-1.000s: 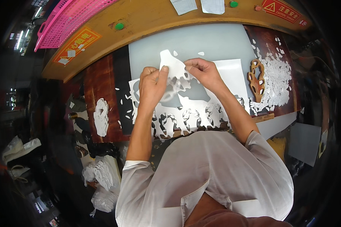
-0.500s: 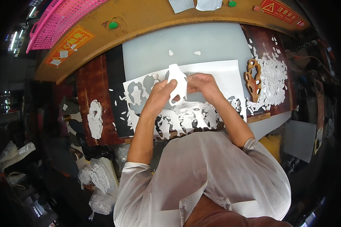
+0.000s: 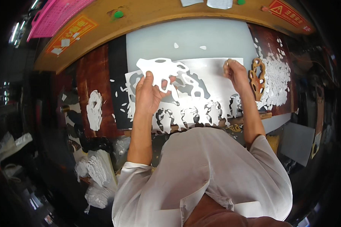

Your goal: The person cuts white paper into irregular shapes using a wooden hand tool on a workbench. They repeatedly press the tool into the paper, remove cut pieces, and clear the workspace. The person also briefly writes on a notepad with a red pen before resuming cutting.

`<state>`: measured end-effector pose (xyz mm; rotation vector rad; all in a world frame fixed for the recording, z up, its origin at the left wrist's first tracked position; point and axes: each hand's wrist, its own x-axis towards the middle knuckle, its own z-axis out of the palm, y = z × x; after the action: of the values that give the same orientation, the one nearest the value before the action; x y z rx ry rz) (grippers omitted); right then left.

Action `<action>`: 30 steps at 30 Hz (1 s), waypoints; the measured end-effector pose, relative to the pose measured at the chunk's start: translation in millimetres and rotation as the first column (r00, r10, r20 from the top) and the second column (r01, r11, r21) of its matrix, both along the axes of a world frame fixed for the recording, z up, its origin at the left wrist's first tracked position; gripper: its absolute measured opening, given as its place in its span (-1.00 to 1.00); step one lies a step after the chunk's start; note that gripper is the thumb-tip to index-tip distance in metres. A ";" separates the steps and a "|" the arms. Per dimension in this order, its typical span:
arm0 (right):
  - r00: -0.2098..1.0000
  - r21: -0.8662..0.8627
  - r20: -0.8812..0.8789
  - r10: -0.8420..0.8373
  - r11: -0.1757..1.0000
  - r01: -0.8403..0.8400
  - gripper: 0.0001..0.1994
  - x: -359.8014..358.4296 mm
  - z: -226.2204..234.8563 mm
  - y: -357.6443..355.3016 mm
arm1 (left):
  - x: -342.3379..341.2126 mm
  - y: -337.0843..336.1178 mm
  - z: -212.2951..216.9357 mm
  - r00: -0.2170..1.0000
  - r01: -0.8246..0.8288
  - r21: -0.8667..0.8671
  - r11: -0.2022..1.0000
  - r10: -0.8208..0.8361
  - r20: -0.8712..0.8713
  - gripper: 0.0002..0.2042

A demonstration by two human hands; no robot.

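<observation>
Taking the sheet's middle as the clock's centre, with twelve pointing away from the person, the counter (image 3: 93,70) is spreading beneath everything, and a pale board (image 3: 189,32) is showing toward twelve. A large white sheet (image 3: 218,70) is lying partly over that board; its cut-through lower side is hanging together by thin strips, so a careless pull could be tearing them or dragging the sheet askew. A heap of white scraps (image 3: 278,77) is sprawling at three, and a sweeping arm could be scattering it.

The white cut-out (image 3: 153,68) is tilting above the sheet toward ten, where the fingers of the left hand (image 3: 147,92) are gripping it, thumb on top. Narrow white loops are dangling beside it; whether they are belonging to it I cannot tell, but they could be snagging the sheet or bending. Toward two, the right hand (image 3: 235,72) is hovering with its fingers curling inward; I cannot tell whether they are pinching anything. A brown die (image 3: 257,79) is resting just beyond it, so a wide swing could be knocking it. A slim stack of white pieces (image 3: 94,110) is leaning unevenly between eight and nine, so a bump could be toppling it. Smallest, loose chips (image 3: 203,47) are lying toward twelve, where they could be getting trapped under the sheet.
</observation>
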<state>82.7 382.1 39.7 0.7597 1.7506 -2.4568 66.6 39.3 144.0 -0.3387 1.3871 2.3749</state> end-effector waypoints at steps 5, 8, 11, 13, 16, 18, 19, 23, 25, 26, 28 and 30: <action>0.650 0.184 0.146 0.746 0.625 -0.759 -0.86 50.4 -6.6 -31.2 | -5.3 -18.3 -7.6 0.999 -0.011 0.132 0.991 0.004 0.052 -0.61; 0.644 0.343 0.203 0.737 0.563 -0.752 -0.70 52.4 -8.8 -61.1 | -3.3 -23.2 -17.4 0.998 -0.029 0.147 0.989 0.022 0.051 -0.64; 0.767 -0.082 0.129 0.629 0.777 -0.624 -0.54 49.5 -3.1 -94.0 | 4.0 -30.5 -20.0 0.974 -0.140 0.107 0.984 0.118 0.192 -0.69; 0.807 -0.440 0.082 0.585 0.748 -0.497 -0.44 49.9 1.9 -111.0 | 8.6 -32.3 -21.2 0.983 -0.105 0.119 0.987 0.085 0.163 -0.69; 0.820 -0.468 -0.016 0.572 0.720 -0.512 -0.51 46.6 1.9 -130.1 | 15.8 -32.3 -27.6 0.980 -0.149 0.167 0.975 0.123 0.159 -0.68; 0.835 -0.307 0.010 0.550 0.797 -0.521 -0.57 42.5 -2.5 -135.7 | 19.5 -37.3 -34.2 0.972 -0.175 0.095 0.980 0.157 0.173 -0.72; 0.837 -0.200 0.040 0.545 0.826 -0.528 -0.62 39.6 -4.9 -136.4 | 20.7 -43.5 -36.9 0.977 -0.167 0.056 0.984 0.157 0.145 -0.74; 0.837 -0.047 0.110 0.536 0.844 -0.534 -0.82 33.9 -8.5 -139.7 | 32.0 -75.3 -42.4 0.959 -0.162 -0.316 0.935 0.225 0.173 -0.87; 0.842 0.011 0.187 0.506 0.856 -0.516 -0.78 31.4 -8.5 -140.8 | 38.2 -87.7 -44.5 0.968 -0.170 -0.219 0.961 0.204 0.146 -0.88; 0.859 -0.021 0.126 0.496 0.867 -0.498 -0.75 29.4 -8.0 -141.5 | 41.1 -94.7 -44.0 0.982 -0.123 -0.161 0.979 0.143 0.120 -0.86; 0.849 0.020 0.106 0.518 0.852 -0.523 -0.74 24.7 -5.3 -141.6 | 44.9 -103.5 -42.2 0.977 -0.138 -0.168 0.976 0.161 0.136 -0.85; 0.820 0.138 0.129 0.557 0.809 -0.571 -0.69 17.7 -2.3 -141.1 | 46.8 -109.8 -39.5 0.982 -0.131 -0.160 0.978 0.151 0.116 -0.82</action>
<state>100.3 241.0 37.4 0.2681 1.8338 -1.8711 113.4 -70.5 104.5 -0.6393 1.5320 2.3164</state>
